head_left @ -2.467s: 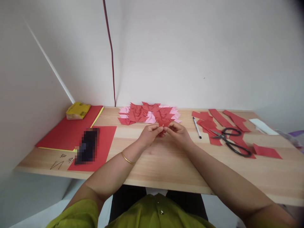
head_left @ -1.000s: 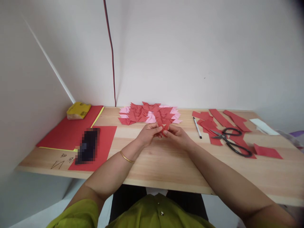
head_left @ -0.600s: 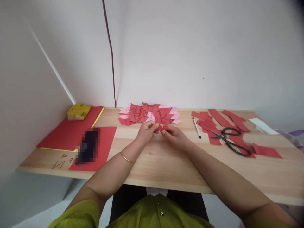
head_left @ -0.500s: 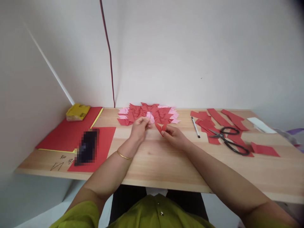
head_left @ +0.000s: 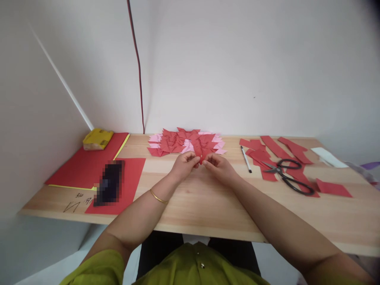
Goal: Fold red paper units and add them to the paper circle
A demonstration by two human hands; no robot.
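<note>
Small piece of red folded paper (head_left: 201, 159), one: at the centre of the clock, 12 toward the wall; raised between the two hands, its shape largely covered by fingers.

Left hand (head_left: 184, 164): at 9 o'clock, thumb and fingertips pinched on the piece; thin gold-coloured bangle (head_left: 158, 197) on the forearm, toward 7.

Right hand (head_left: 220, 167): at 3 o'clock, thumb and forefinger closed on the piece's other side.

Heap of red and pink folded-paper pieces with pointed ends (head_left: 175, 142): 11 to 1 o'clock, close to the wall; contact with the held piece cannot be told.

Slim white pen with black ends (head_left: 246, 159): near 3 o'clock, just beside the red strips.

Flat red paper strips (head_left: 273, 148): 3 o'clock, several overlapping.

Black-handled metal scissors (head_left: 278, 170): 3 o'clock, lying across the strips, blades apart.

White paper strip (head_left: 329, 157): 3 o'clock, farther out.

Large red sheet with yellow edging (head_left: 80, 168): 9 o'clock; yellow wrapped packet (head_left: 97, 139) on its far part.

Plain red sheet (head_left: 132, 180): between 8 and 9; dark oblong object (head_left: 109, 184), blurred, on it.

Pale wooden bench (head_left: 192, 209): beneath all; black handwritten marks (head_left: 72, 206) at 8.
</note>
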